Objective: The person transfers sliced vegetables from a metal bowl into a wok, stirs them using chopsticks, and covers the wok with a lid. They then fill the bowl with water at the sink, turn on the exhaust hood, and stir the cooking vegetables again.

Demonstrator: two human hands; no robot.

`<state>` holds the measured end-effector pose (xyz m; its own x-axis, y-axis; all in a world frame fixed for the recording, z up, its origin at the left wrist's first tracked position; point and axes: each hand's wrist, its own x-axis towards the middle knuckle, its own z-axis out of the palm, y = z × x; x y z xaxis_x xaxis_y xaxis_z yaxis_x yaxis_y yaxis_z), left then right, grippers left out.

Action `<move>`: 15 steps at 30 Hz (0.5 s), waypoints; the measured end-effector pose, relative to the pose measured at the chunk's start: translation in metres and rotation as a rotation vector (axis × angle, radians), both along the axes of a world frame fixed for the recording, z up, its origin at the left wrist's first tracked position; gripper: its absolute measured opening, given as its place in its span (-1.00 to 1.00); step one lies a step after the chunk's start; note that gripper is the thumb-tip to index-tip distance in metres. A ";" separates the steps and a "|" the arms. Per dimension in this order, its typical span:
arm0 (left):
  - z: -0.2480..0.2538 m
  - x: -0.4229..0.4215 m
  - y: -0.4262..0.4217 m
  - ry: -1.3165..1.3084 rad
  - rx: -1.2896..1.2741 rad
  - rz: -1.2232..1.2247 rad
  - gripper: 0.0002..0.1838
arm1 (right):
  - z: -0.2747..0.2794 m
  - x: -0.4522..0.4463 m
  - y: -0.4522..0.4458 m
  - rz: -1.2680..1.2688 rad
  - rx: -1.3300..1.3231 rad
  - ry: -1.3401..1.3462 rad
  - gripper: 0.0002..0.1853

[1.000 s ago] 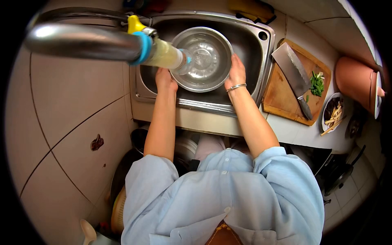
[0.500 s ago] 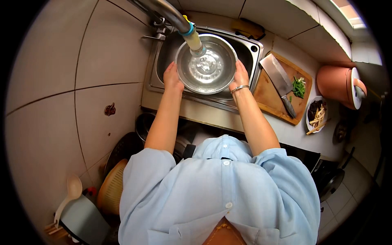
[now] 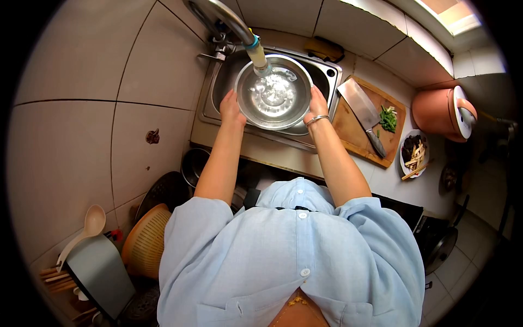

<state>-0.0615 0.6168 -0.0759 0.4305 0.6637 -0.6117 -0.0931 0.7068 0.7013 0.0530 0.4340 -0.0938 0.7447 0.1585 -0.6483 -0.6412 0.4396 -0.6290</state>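
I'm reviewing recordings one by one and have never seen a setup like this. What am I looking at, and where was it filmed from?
There is no machine here. One camera on a person's head looks forward and down, so their blue shirt fills the bottom.

Their bare left hand and right hand hold opposite sides of a metal bowl at the sink, beneath the faucet.

On the counter, to the right, a cutting board carries a cleaver and chopped greens. Beyond sit a plate of dark and pale pieces and a lidded pot.
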 end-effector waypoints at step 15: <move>0.021 -0.008 -0.004 -0.013 0.026 -0.028 -0.65 | 0.016 -0.011 0.001 0.007 0.065 -0.025 -0.64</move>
<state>-0.0692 0.6126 -0.0554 0.4566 0.6671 -0.5887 -0.0828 0.6907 0.7184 0.0420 0.4348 -0.0779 0.7590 0.2051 -0.6180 -0.6291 0.4758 -0.6147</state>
